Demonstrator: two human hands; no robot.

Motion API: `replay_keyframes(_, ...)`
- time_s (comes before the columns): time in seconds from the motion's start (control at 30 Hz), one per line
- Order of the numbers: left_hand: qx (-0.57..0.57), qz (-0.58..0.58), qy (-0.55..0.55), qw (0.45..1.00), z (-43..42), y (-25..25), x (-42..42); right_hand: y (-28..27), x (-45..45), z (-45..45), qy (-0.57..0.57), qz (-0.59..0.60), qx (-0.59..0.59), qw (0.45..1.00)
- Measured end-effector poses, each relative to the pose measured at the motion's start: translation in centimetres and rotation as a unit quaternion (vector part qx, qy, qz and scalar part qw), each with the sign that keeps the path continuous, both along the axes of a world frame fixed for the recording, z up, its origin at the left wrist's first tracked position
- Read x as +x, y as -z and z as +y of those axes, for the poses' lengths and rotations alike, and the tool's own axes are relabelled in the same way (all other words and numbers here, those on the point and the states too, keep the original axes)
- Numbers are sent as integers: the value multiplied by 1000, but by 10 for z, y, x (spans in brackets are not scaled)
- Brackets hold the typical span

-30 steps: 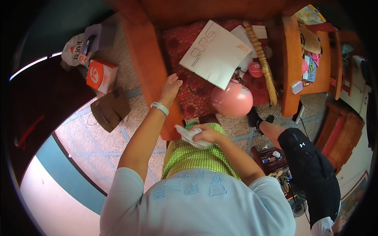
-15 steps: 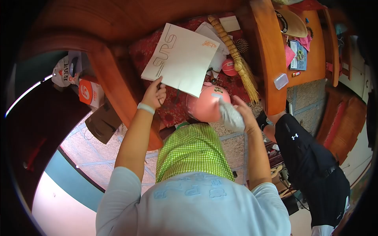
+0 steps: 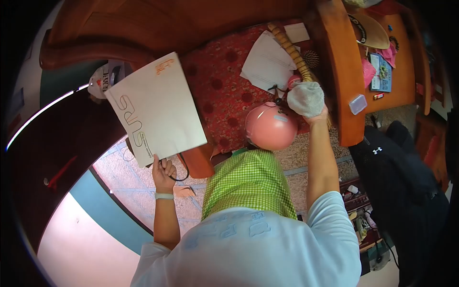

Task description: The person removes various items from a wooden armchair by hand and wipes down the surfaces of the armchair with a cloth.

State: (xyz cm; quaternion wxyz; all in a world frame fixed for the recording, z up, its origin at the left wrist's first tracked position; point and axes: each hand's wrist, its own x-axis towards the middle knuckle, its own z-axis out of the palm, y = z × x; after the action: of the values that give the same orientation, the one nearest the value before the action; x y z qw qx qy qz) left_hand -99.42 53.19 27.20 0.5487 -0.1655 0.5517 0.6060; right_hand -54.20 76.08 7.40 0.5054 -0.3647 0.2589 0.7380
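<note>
My left hand [image 3: 164, 173] pinches the edge of a flat white paper bag [image 3: 155, 110] with printed lettering. A dark cord handle loops beside those fingers. The bag is held out to the left, over the wooden armrest. My right hand [image 3: 317, 116] is closed on a bunched grey cloth [image 3: 306, 99], raised beyond the bench's red patterned seat [image 3: 220, 86]. Just left of that hand, a pink helmet [image 3: 271, 126] rests at the seat's front edge. The cloth partly covers a straw broom [image 3: 290, 50] and a small red ball [image 3: 294, 81].
White papers [image 3: 267, 62] and a round hairbrush [image 3: 311, 59] lie on the seat. To the right, a wooden table [image 3: 394, 91] holds a straw hat [image 3: 370, 31], a booklet [image 3: 381, 71] and a clear plastic box [image 3: 357, 104]. Another person's dark-clothed leg [image 3: 397, 162] is at right.
My left hand has swung the paper bag left, turning it and uncovering the seat. My right hand has lifted the grey cloth off the helmet, up and to the right.
</note>
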Motion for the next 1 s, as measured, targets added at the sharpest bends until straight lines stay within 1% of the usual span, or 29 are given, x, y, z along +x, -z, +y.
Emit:
replay_keyframes(0.07,-46,-2,-49,998,-10,13,-9,-14,-3,-11,-39,0,84,996)
replay_keyframes(0.1,-81,1,-33,996,-15,24,-14,-33,-10,-15,-46,1,83,995)
replay_keyframes(0.13,-118,-9,-35,992,-19,37,-17,-53,-19,-19,-180,-151,186,954)
replay_keyframes(0.17,-104,-17,-26,994,-28,54,-22,-68,-24,-26,-304,-295,283,861)
replay_keyframes(0.2,-90,-24,-17,996,-31,64,-23,-78,-26,-36,-308,-294,286,858)
replay_keyframes(0.23,-87,-24,-22,996,-37,71,-23,-87,-26,-47,-255,-183,261,913)
replay_keyframes(0.27,-118,-14,-33,992,-40,74,-20,-97,-25,-60,-196,-68,229,951)
replay_keyframes(0.3,-148,-4,-42,988,-41,72,-17,-107,-25,-73,-133,47,192,971)
replay_keyframes(0.33,-146,-4,-44,988,-42,71,-12,-114,-23,-86,-66,162,151,973)
replay_keyframes(0.37,-179,26,-10,983,-42,69,-6,-120,-22,-98,3,274,106,956)
replay_keyframes(0.4,-211,55,25,976,-45,66,-4,-122,-16,-112,2,274,108,956)
replay_keyframes(0.43,-196,40,49,979,-58,76,-8,-121,-7,-127,-6,194,69,979)
replay_keyframes(0.47,-195,38,50,979,-61,73,-7,-132,-8,-134,-14,112,29,993)
replay_keyframes(0.5,-218,27,69,973,-63,73,-5,-146,-9,-138,-29,28,-25,999)
replay_keyframes(0.53,-236,14,88,968,-66,74,-3,-155,-15,-146,-28,22,-19,999)
replay_keyframes(0.57,-223,13,124,967,-80,89,-9,-162,-18,-150,-48,-19,6,999)
replay_keyframes(0.6,-215,6,127,968,-86,91,-11,-171,-17,-156,-67,-61,31,995)
replay_keyframes(0.63,-229,22,114,967,-91,96,-10,-163,-6,-168,63,225,102,967)
replay_keyframes(0.67,-241,35,99,965,-97,101,-5,-167,-3,-171,58,212,112,969)
replay_keyframes(0.7,-240,52,125,961,-100,101,-3,-173,-5,-173,37,121,137,982)
replay_keyframes(0.73,-244,64,126,959,-105,98,-2,-180,-4,-174,17,29,159,987)
replay_keyframes(0.77,-239,71,134,959,-115,100,-3,-183,0,-175,22,-8,149,989)
replay_keyframes(0.8,-235,81,141,958,-121,99,-3,-185,5,-173,19,-18,157,987)
replay_keyframes(0.83,-226,75,142,961,-129,97,-2,-187,9,-170,-4,-65,187,980)
replay_keyframes(0.87,-228,112,176,951,-132,92,1,-184,14,-164,-26,-110,214,970)
replay_keyframes(0.9,-232,150,208,938,-138,86,5,-181,20,-152,-47,-48,269,961)
replay_keyframes(0.93,-228,149,207,940,-142,80,12,-178,23,-143,-15,24,274,961)
replay_keyframes(1.0,-224,221,262,912,-142,65,22,-187,24,-125,71,11,212,975)
